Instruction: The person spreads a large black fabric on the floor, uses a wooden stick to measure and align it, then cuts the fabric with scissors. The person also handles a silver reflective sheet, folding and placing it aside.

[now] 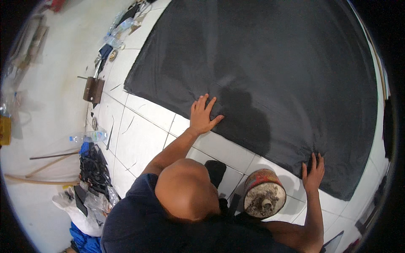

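Observation:
A large sheet of dark grey to black fabric (pixel 287 63) lies spread over the white tiled floor. My left hand (pixel 203 116) rests on its near edge with the fingers spread. Farther right, my right hand (pixel 313 172) presses on the same edge, fingers apart and slightly bent. Small wrinkles run out from both fingertips. Neither hand holds anything. Between my arms, close to the near edge of the fabric, stands a round red tin (pixel 265 197) with a dirty, crusted top.
White floor tiles (pixel 141 135) show at the left, with thin dark scraps on them. Along the left wall are a plastic bottle (pixel 89 136), a brown metal piece (pixel 93 90), a tape roll (pixel 113 55) and plastic bags (pixel 84 211). My bare knee (pixel 182 189) is near the tin.

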Available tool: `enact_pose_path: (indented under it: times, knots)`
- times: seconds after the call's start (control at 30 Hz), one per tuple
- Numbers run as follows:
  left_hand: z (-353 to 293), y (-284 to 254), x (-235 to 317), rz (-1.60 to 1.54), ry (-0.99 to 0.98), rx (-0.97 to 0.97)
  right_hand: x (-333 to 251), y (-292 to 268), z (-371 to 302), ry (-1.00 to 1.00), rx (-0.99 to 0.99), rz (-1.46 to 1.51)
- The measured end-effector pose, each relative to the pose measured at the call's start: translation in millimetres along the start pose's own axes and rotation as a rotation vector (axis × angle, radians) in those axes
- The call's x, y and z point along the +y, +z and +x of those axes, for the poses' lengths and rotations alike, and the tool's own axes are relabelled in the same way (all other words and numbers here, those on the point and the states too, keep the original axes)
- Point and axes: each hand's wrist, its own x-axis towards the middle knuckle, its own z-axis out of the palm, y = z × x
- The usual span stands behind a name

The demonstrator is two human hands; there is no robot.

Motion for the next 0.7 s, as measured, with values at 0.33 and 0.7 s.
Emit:
enact_pose_path:
  times: [0.33,0.7]
  knots:
    - [28.3,-31.9,-197.1,0.126,-0.485,0.309,1.8,-13.9,17.3,-0.059,-0.244,0.052]
    - [52.6,-74.2,-317.7,0.086,-1.024,0.112,-7.0,-44.6,44.1,-0.013,-0.569,-0.089]
